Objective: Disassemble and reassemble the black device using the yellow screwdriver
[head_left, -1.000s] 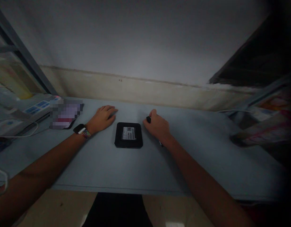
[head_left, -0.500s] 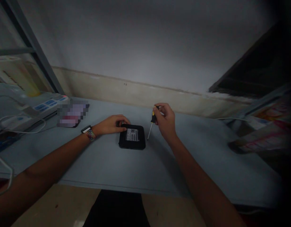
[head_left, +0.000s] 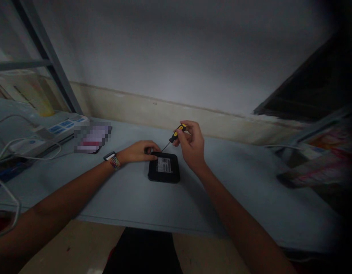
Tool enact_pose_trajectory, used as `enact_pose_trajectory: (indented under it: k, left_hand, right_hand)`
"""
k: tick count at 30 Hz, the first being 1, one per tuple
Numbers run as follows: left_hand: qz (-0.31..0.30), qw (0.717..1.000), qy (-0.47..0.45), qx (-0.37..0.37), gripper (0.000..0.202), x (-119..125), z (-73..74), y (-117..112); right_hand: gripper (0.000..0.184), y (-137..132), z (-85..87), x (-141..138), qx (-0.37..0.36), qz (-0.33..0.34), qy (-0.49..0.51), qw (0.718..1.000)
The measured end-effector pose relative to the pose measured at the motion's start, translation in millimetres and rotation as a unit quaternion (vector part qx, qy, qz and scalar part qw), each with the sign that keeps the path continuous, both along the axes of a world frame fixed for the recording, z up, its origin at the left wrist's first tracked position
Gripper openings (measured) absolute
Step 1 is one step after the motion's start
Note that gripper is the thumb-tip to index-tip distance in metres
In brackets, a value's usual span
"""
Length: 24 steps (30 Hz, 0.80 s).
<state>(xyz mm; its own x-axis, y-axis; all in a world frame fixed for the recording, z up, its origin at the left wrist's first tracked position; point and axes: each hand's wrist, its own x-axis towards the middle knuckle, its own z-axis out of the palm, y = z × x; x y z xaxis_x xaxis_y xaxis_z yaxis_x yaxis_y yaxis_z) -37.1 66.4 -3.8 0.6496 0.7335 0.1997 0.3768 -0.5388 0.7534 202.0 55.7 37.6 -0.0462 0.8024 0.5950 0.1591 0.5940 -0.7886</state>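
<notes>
A small black box (head_left: 164, 168) with a white label on top lies flat on the pale table (head_left: 170, 205). My left hand (head_left: 138, 150), a watch with a colourful strap on its wrist, grips the box's far left corner with curled fingers. My right hand (head_left: 191, 145) hovers just above and right of the box, closed on a yellow and black screwdriver (head_left: 173, 137). The thin shaft slants down to the left, its tip close to the box's far edge beside my left fingers.
A blurred-out flat item (head_left: 92, 138) lies at the left. Beyond it sit a pale device with blue buttons (head_left: 54, 129) and loose white cables (head_left: 10, 152). A metal rack post (head_left: 47, 57) rises at the left. Bags and clutter (head_left: 319, 160) crowd the right end.
My right hand lifted the screwdriver from the table and swung its tip left toward the box's far edge. My left hand slid from the table onto the box's corner.
</notes>
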Motion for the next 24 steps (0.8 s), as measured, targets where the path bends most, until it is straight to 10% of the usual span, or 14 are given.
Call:
enact_pose_trajectory:
  k: [24]
  left_hand:
    - [-0.007,1.000,0.004,0.004,0.037,-0.5,2.7,-0.3]
  right_hand:
    - [0.032,-8.6,-1.2,-0.3,0.001,-0.009,-0.012,1.000]
